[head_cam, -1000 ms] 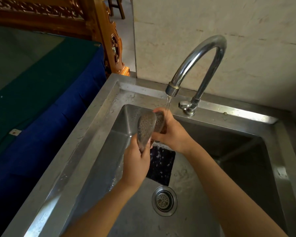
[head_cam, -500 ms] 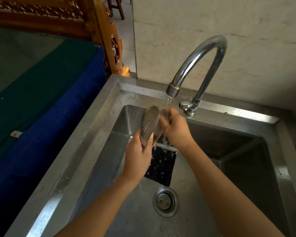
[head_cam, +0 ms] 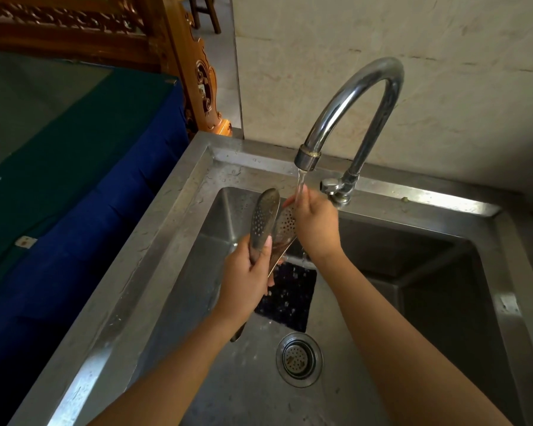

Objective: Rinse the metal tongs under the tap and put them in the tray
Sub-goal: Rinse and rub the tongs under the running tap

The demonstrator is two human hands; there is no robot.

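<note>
The metal tongs [head_cam: 263, 218] have two perforated oval blades that point up and away over the steel sink [head_cam: 179, 204]. My left hand [head_cam: 246, 281] grips their arms from below. My right hand [head_cam: 316, 224] rests its fingers on the right blade, directly under the water stream from the curved chrome tap [head_cam: 351, 96]. The tongs' handle end [head_cam: 237, 335] pokes out below my left wrist. No tray is in view.
A dark mat or sponge [head_cam: 290, 293] lies on the sink floor beneath the tongs, and the round drain [head_cam: 299, 359] is nearer to me. A table with blue and green cloth [head_cam: 68, 186] stands to the left. Carved wooden furniture [head_cam: 197, 72] and a pale wall are behind.
The tongs' blades have spread apart and risen slightly. My right hand has shifted up along the right blade into the stream. My left hand keeps its grip.
</note>
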